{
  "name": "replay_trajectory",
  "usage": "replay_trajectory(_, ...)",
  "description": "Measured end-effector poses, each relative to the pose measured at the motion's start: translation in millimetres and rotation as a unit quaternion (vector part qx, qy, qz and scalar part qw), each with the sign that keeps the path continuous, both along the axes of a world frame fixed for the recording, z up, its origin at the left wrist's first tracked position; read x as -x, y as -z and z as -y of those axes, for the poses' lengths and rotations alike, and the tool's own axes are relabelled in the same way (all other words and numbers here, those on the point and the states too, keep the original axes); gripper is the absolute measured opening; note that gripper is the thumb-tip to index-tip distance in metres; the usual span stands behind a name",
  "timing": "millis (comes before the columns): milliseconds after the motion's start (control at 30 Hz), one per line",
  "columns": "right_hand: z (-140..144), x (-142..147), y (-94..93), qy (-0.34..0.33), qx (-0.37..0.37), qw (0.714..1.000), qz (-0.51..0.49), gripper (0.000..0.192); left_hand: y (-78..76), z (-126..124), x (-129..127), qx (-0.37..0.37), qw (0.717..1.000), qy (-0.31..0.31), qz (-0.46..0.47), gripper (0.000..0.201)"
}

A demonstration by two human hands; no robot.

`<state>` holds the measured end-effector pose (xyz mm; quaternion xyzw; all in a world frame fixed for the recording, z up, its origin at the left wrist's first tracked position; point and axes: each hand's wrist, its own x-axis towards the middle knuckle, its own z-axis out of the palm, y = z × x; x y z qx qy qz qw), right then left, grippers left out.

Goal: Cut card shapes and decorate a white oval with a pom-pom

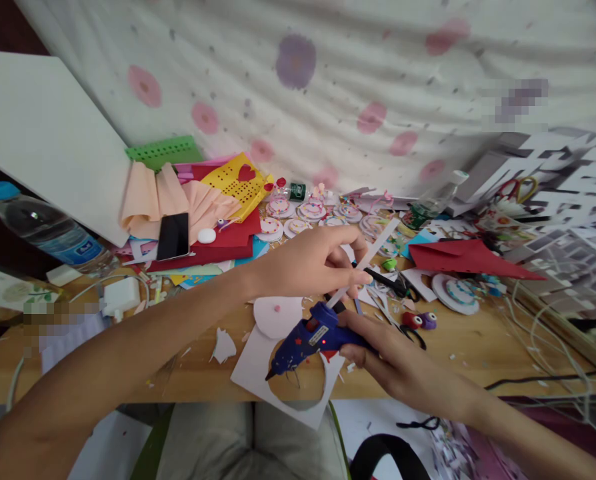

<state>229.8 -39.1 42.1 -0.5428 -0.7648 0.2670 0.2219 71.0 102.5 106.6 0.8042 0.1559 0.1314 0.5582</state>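
A blue hot glue gun (303, 339) is gripped by its handle in my right hand (385, 353), its dark nozzle pointing down and to the left. A small red light glows on its side. From its back end a long whitish glue stick (365, 261) sticks up at a slant. My left hand (323, 261) pinches that stick between thumb and fingers. Below the gun lies a white card (258, 377) with a large round hole cut in it, its lower corner past the desk edge. A white rounded paper piece (277, 317) with a pink dot lies just above the card.
Decorated paper discs (313, 212) crowd the back of the wooden desk (188, 373). Left are a phone (173, 237), a white charger (121, 297) and a water bottle (53, 230). Black scissors (391, 281) lie beyond my hands. Red paper (471, 259) and cables (553, 340) are right.
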Motion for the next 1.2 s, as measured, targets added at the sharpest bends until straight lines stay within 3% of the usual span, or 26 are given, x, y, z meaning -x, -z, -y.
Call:
replay_trajectory(333, -3.5, 4.1, -4.2, 0.01, -0.011, 1.0, 0.011, 0.016, 1.0, 7.3, -5.6, -0.026, 0.997, -0.029, 0.07, 0.016)
replay_trajectory(533, -4.5, 7.5, -7.9, 0.011, 0.007, 1.0, 0.014, 0.013, -10.0, 13.0, -3.9, -0.148, 0.988, 0.0, 0.035, 0.012)
replay_trajectory(667, -3.7, 8.5, -6.1, 0.01, 0.004, 1.0, 0.011, 0.013, -14.7, 13.3, -2.1, -0.183, 0.982, 0.03, 0.023, 0.014)
replay_trajectory(833, -2.0, 8.0, -7.8, 0.018, -0.012, 1.0, 0.002, 0.012, -12.9, 12.9, -0.4, -0.162, 0.986, 0.015, 0.045, 0.015)
replay_trajectory(1200, -1.2, 6.4, -7.4, 0.014, 0.001, 1.0, -0.01, 0.011, -1.8, 17.3, 0.8, -0.044, 0.993, -0.049, 0.101, 0.016)
